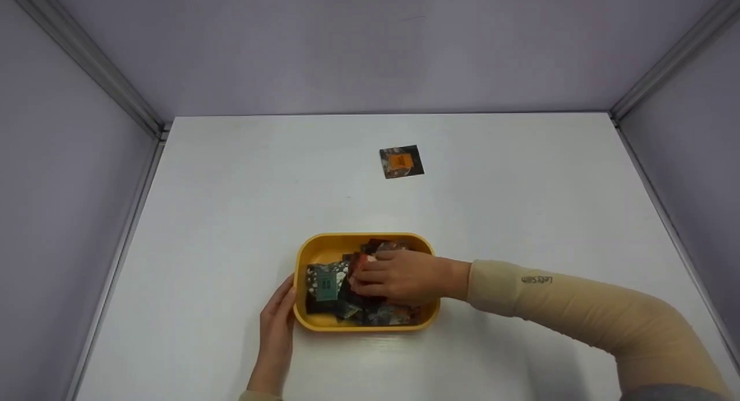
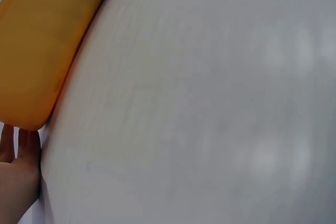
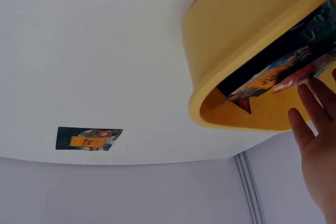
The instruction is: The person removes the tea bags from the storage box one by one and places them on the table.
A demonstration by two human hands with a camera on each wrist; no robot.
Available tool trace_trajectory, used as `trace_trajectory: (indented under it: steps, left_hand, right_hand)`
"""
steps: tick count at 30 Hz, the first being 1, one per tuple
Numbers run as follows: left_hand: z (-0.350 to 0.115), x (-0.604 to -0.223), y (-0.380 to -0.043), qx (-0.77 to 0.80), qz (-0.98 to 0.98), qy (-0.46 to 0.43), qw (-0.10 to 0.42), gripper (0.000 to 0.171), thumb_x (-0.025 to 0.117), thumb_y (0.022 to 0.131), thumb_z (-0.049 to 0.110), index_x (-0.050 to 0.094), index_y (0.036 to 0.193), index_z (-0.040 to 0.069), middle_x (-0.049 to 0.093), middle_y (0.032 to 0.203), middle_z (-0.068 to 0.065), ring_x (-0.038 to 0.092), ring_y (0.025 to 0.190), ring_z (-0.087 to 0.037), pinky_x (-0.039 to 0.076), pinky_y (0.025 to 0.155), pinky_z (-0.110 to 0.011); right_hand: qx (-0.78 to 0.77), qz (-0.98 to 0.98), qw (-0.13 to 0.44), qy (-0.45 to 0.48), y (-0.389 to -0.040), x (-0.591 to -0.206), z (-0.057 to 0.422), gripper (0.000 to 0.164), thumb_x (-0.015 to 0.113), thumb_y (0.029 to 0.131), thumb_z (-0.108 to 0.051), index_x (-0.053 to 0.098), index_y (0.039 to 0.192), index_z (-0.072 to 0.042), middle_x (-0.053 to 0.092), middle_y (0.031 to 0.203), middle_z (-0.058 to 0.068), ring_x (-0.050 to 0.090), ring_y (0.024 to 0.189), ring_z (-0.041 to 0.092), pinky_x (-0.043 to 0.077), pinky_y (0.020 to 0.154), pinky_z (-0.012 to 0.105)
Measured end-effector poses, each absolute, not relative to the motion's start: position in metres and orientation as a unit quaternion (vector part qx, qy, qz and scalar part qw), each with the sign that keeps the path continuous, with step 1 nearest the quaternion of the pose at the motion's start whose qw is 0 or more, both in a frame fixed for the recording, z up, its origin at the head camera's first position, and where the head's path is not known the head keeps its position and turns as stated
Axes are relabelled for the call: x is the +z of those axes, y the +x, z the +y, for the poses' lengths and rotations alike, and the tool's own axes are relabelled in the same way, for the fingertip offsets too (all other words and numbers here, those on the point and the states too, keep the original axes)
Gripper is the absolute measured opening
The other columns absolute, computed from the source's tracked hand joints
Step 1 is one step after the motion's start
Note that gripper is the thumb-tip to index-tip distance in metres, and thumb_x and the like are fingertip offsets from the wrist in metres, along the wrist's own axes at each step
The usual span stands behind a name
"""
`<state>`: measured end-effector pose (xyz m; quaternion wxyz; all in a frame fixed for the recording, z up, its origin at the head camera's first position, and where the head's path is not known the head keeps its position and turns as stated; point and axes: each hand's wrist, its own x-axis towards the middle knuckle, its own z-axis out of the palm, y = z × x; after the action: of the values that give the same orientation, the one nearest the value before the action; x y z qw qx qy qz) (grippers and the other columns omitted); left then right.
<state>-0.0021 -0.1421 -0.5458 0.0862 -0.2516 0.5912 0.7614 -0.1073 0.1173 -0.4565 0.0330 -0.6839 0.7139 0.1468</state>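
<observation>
A yellow rectangular bin [image 1: 324, 237] with rounded corners holds several flat, dark printed packets, one with a green label [image 1: 326, 286] at the left. My right hand [image 1: 399, 275] reaches in from the right, its fingers over a reddish packet [image 1: 359, 263]. In the right wrist view, these fingers [image 3: 314, 103] look spread and fairly straight beside that packet; the thumb is out of sight. My left hand [image 1: 278, 320] rests against the bin's left end. The left wrist view shows its fingers [image 2: 31, 142] extended to the bin's wall [image 2: 47, 51].
A single dark packet with an orange label [image 1: 402, 162] lies flat on the white table [image 1: 231, 204], beyond the bin. Pale walls [image 1: 370, 54] enclose the table at the back and both sides.
</observation>
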Motion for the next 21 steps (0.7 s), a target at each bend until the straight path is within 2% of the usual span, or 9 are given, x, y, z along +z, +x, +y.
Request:
trace_trajectory:
  steps: [6,14,21]
  left_hand:
    - [-0.1424,-0.5456,-0.0002,0.766,0.587,-0.250,0.076,0.060,0.059,0.099,0.042,0.045,0.150,0.012,0.037,0.156,-0.001,0.028,0.145,-0.015,0.027,0.118,-0.033]
    - [-0.1420,-0.5461,0.0011,0.766,0.588,-0.249,0.075,0.060,0.058,0.100,0.041,0.044,0.150,0.011,0.037,0.156,-0.003,0.028,0.145,-0.016,0.028,0.118,-0.034]
    - [-0.1431,-0.5469,-0.0009,0.763,0.592,-0.245,0.082,0.062,0.059,0.099,0.044,0.044,0.150,0.012,0.037,0.156,-0.002,0.029,0.145,-0.015,0.028,0.118,-0.034]
  right_hand:
    - [0.171,0.696,0.005,-0.697,-0.1046,-0.4607,0.1144,0.058,0.064,0.098,-0.031,0.043,0.151,-0.018,0.047,0.150,0.000,0.042,0.137,0.017,0.042,0.104,0.032]
    - [0.142,0.676,-0.002,-0.723,-0.1033,-0.4606,0.1132,0.046,0.053,0.104,-0.029,0.048,0.148,-0.016,0.050,0.148,0.002,0.048,0.132,0.018,0.044,0.104,0.032]
    - [0.122,0.654,-0.076,-0.743,-0.1014,-0.4540,0.1099,0.032,0.053,0.104,-0.020,0.059,0.135,-0.016,0.065,0.129,-0.002,0.058,0.116,0.016,0.048,0.097,0.030]
